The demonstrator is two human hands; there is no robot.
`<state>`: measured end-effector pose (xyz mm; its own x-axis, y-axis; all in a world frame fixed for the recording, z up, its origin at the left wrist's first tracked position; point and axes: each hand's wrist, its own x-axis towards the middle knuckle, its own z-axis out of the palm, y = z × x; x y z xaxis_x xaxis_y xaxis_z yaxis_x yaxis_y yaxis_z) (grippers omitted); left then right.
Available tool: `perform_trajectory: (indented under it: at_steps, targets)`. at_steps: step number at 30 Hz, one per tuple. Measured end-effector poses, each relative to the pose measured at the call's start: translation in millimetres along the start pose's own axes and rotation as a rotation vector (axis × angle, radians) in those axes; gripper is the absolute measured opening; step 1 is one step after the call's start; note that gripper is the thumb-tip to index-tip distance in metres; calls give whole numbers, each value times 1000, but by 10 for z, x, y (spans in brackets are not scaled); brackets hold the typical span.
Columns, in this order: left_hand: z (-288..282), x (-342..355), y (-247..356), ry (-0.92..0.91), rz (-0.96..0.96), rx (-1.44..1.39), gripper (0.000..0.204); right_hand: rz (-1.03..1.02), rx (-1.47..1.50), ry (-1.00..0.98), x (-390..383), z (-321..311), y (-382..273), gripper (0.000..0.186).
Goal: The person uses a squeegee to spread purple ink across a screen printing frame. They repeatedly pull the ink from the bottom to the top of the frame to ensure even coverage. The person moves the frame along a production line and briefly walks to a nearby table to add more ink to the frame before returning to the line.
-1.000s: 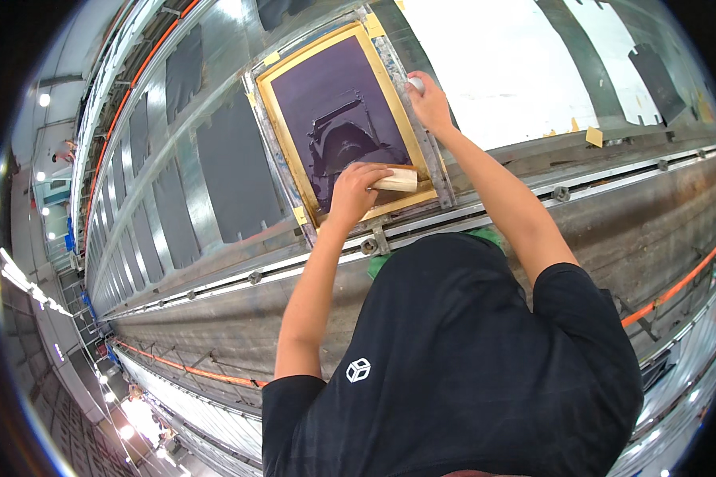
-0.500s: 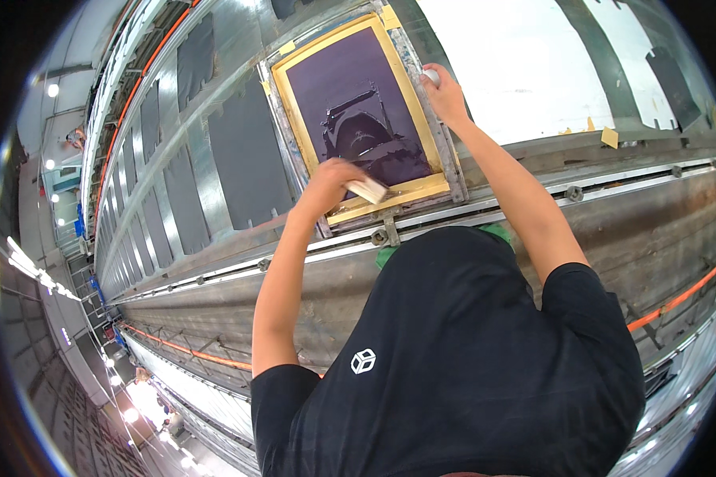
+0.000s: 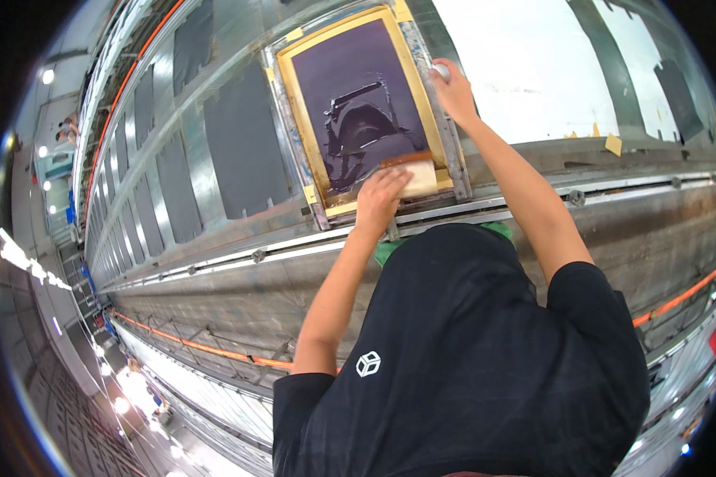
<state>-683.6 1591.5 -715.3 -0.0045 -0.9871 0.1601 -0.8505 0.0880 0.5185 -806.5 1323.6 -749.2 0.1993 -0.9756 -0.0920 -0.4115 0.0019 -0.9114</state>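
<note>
A wooden scraper (image 3: 422, 181) is clamped in the left grip (image 3: 380, 199), its brown edge set at the near right end of the yellow frame (image 3: 302, 121), just beside the dark, rippled ink (image 3: 366, 127). By the frame's right side, a small white knob (image 3: 440, 72) is pinched in the right grip (image 3: 456, 94). On the worktop (image 3: 235, 40), the frame is flanked by grey patches (image 3: 244, 147) and a white patch (image 3: 525, 63).

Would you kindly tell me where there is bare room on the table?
Bare table shows between the two white sheets and between the dark grey panels at left. The yellow-edged frame is crowded: the left hand grips a wooden tool, the right hand is at the frame's right edge.
</note>
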Motion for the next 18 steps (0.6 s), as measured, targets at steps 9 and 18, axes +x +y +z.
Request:
perform_trajectory:
  at_steps: [9,18]
  targets:
    - [-800,-700,-588,139,-733,-56,30,-117,73,92,23,64,74,34]
    - [-136,-326,-96,503,-800,-237,25,-6,25,31,-7,-22,-11,36]
